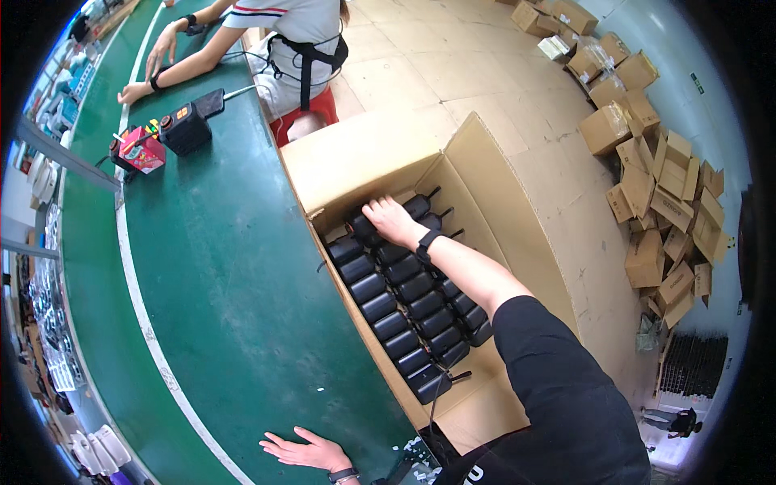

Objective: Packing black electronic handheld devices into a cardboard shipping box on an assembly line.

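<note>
My right hand (390, 220) reaches into the far end of an open cardboard box (503, 212), its fingers curled over a black cylindrical device (365, 229). Rows of similar black devices (391, 325) fill much of the box, several with a short dark strap or stub at one end. How far the fingers reach around the device is partly hidden. Near the table's lower edge, my left hand (307, 451) lies with fingers spread on the green tabletop (242, 323), holding nothing.
A person (303, 48) sits on a red stool at the far end of the table. Near them are a black boxy device (186, 129), a phone (210, 103) and a red package (143, 151). Cardboard boxes (675, 202) lie piled along the right wall. Small white scraps (416, 453) lie near me.
</note>
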A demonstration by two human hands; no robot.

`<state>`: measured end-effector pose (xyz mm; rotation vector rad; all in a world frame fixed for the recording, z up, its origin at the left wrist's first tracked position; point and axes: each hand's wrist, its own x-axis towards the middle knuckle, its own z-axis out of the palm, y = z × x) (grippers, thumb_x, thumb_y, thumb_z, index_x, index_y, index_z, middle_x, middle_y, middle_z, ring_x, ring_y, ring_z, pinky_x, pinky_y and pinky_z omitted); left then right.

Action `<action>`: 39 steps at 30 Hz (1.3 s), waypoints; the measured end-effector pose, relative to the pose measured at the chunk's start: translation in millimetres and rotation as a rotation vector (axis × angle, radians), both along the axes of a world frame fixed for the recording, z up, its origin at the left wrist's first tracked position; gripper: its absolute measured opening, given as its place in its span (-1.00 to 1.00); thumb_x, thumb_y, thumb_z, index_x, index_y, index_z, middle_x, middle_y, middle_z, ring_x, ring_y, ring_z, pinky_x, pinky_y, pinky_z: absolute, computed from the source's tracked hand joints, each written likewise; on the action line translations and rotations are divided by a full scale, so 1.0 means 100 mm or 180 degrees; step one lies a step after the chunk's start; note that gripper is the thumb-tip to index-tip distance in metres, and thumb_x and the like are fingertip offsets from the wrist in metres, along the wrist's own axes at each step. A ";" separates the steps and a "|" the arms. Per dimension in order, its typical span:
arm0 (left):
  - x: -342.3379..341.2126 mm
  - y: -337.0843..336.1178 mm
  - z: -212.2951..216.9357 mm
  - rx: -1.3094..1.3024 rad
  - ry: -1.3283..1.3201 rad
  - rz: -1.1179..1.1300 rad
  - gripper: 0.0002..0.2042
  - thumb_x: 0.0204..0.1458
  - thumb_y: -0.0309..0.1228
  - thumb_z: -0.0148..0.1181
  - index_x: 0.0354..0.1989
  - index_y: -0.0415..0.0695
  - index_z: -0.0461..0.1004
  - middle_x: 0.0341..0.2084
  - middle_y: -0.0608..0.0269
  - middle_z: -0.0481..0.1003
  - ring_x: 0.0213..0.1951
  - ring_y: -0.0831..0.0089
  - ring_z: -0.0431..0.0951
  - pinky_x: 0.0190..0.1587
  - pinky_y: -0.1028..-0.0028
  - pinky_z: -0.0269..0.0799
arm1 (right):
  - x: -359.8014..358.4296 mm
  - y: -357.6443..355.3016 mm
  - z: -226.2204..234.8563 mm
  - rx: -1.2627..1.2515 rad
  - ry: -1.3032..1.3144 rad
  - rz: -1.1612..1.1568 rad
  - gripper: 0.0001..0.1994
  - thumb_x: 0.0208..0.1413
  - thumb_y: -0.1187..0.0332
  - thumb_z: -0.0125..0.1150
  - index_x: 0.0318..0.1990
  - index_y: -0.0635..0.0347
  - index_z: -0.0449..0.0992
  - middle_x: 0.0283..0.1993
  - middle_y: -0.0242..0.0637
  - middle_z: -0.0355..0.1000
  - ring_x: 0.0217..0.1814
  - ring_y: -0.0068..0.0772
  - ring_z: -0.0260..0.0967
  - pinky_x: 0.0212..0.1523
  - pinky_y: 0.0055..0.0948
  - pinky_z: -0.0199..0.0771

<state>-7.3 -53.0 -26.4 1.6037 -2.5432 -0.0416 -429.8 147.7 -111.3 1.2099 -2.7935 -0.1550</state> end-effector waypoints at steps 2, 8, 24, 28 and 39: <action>-0.02 0.02 -0.03 0.0013 -0.0004 -0.0044 -0.46 0.22 -0.09 -0.22 0.29 -0.14 0.04 0.32 0.06 -0.06 0.34 0.13 -0.08 0.28 0.02 -0.15 | 0.06 0.07 -0.16 -0.0021 0.0154 -0.0081 -0.81 -0.03 0.43 0.00 -0.22 0.20 0.34 -0.28 -0.12 0.37 -0.18 -0.14 0.36 -0.10 -0.23 0.36; 0.03 -0.02 0.01 0.0082 0.0135 -0.0023 -0.45 0.21 -0.08 -0.23 0.30 -0.14 0.03 0.33 0.07 -0.08 0.34 0.12 -0.11 0.28 -0.02 -0.17 | -0.10 -0.13 0.02 -0.0056 -0.0686 -0.0285 -0.77 0.03 0.45 -0.03 -0.12 0.18 0.37 -0.20 -0.08 0.40 -0.12 -0.10 0.40 -0.15 -0.24 0.49; 0.04 -0.06 -0.05 0.0024 0.0206 -0.0143 -0.45 0.21 -0.07 -0.20 0.28 -0.13 0.06 0.31 0.03 -0.03 0.32 0.10 -0.05 0.27 0.02 -0.13 | 1.44 0.67 0.84 -0.0802 -0.2592 -0.1924 -0.39 -0.36 0.11 0.37 -0.18 0.37 0.32 -0.28 0.08 0.42 -0.22 0.08 0.42 -0.15 -0.18 0.44; 0.05 -0.05 -0.11 0.0016 0.0191 -0.0126 -0.45 0.21 -0.05 -0.22 0.29 -0.11 0.06 0.31 0.04 -0.04 0.33 0.11 -0.06 0.28 0.01 -0.16 | 2.31 0.96 0.56 -0.0628 -0.3315 -0.2942 -0.21 -0.30 -0.05 0.36 -0.03 0.44 0.23 -0.21 0.15 0.44 -0.15 0.10 0.43 -0.10 -0.21 0.45; 0.05 -0.05 -0.11 -0.0022 0.0221 -0.0091 -0.44 0.20 -0.04 -0.21 0.29 -0.10 0.06 0.31 0.05 -0.04 0.33 0.11 -0.06 0.28 0.00 -0.15 | 2.81 0.73 0.33 -0.0436 -0.3684 -0.2824 -0.32 0.12 -0.06 -0.02 0.03 0.55 0.20 -0.22 0.26 0.43 -0.16 0.19 0.42 -0.16 -0.04 0.44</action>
